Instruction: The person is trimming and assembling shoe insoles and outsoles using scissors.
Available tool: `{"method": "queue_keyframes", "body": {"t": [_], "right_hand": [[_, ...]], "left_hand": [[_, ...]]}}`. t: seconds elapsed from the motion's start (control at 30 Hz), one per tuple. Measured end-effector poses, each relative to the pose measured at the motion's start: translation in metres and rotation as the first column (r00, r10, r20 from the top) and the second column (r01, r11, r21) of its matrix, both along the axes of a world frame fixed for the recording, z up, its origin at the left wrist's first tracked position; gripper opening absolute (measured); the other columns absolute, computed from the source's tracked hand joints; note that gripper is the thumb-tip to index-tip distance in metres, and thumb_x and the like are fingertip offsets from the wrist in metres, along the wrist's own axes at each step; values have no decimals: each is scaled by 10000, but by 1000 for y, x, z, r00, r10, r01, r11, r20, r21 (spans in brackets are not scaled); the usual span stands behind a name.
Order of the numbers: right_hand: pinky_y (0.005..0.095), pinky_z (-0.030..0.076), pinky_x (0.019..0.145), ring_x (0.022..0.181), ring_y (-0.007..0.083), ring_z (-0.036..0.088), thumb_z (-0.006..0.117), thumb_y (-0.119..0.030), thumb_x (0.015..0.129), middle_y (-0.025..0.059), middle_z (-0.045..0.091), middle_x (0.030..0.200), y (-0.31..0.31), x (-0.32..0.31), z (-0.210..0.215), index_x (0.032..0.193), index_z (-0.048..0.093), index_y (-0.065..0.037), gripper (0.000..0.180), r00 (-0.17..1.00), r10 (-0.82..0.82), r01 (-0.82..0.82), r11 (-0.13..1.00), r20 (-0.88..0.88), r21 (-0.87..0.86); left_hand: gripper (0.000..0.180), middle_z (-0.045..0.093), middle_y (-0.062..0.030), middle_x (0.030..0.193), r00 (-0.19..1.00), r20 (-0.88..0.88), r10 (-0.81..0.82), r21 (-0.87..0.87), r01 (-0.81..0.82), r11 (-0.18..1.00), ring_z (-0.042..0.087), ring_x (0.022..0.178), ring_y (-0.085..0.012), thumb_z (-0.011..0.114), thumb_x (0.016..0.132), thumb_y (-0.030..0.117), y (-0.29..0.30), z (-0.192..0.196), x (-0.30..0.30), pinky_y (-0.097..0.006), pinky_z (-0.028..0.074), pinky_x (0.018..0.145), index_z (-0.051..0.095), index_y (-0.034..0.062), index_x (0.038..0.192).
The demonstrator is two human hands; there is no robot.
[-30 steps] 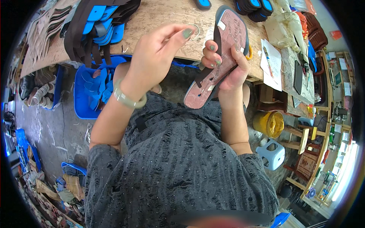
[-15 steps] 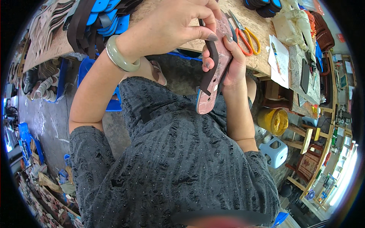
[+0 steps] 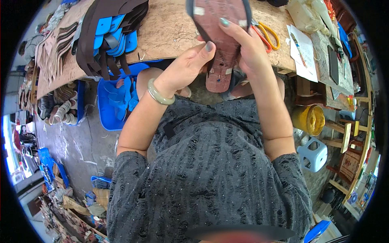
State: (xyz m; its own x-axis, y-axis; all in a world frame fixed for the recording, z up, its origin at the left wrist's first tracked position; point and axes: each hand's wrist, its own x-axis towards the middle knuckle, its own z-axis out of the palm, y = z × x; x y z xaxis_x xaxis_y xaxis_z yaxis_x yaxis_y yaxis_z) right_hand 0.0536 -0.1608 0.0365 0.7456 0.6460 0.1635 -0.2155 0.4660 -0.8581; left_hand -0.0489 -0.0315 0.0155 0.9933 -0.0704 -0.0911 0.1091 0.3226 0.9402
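Observation:
Both of my hands hold a reddish-brown shoe sole (image 3: 222, 44) with its wide end away from me, in front of the bench edge. Pale patches and a few small holes show on its face, and dark strap material runs along its sides. My right hand (image 3: 253, 50) grips the right side, thumb lying on the face and fingers mostly hidden behind. My left hand (image 3: 188, 65), a pale bangle (image 3: 160, 95) on its wrist, closes on the left edge with its thumb against the sole. The far end of the sole is cut off by the frame.
On the wooden bench (image 3: 166, 30), dark straps with blue pieces (image 3: 111, 36) and beige strips (image 3: 56, 50) lie left. Orange-handled scissors (image 3: 269, 36) and a written sheet (image 3: 302, 52) lie right. Below are a blue bin (image 3: 109, 121), a yellow bucket (image 3: 308, 119) and a light-blue stool (image 3: 314, 154).
My left hand has come down from pinching the dark strap to holding the sole's left edge. The sole has moved up and away, its face turned more fully into view. The whole view has shifted.

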Motion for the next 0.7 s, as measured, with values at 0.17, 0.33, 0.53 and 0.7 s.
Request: {"method": "queue_keyframes", "body": {"t": [0.17, 0.33, 0.53, 0.7], "right_hand": [[252, 489, 574, 745, 102, 611, 657, -362, 830, 92, 629, 931, 0, 2, 33, 1128, 582, 18, 488, 987, 157, -134, 892, 19, -431], [237, 440, 471, 632, 64, 554, 574, -501, 869, 55, 605, 856, 4, 19, -12, 1168, 574, 2, 585, 910, 413, -413, 911, -39, 4], [215, 445, 790, 877, 74, 557, 567, -471, 892, 67, 604, 1070, -36, -27, -60, 1314, 453, -6, 638, 915, 404, -394, 900, 15, -186], [235, 469, 722, 761, 82, 565, 598, -310, 905, 50, 614, 974, -54, -41, -50, 1358, 424, 13, 583, 809, 480, -524, 851, -339, -44]], "left_hand": [[481, 619, -96, 992, 992, 115, -43, 94, 33, 995, 597, 944, -174, 454, 974, 422, 3, -4, 8, -319, 502, 792, 539, -17, 1150], [437, 540, -78, 903, 964, 194, 184, -337, -110, 935, 547, 845, -189, 483, 958, 419, -10, -6, 9, -350, 477, 778, 498, 2, 1088], [443, 405, -2, 775, 927, 90, 364, -571, -252, 781, 392, 678, -110, 476, 947, 470, -9, -3, 0, -277, 369, 668, 499, 41, 1052], [468, 419, -2, 790, 936, 278, 216, -572, -19, 820, 395, 653, -109, 455, 941, 515, 1, -12, -1, -298, 376, 658, 489, 76, 1099]]}}
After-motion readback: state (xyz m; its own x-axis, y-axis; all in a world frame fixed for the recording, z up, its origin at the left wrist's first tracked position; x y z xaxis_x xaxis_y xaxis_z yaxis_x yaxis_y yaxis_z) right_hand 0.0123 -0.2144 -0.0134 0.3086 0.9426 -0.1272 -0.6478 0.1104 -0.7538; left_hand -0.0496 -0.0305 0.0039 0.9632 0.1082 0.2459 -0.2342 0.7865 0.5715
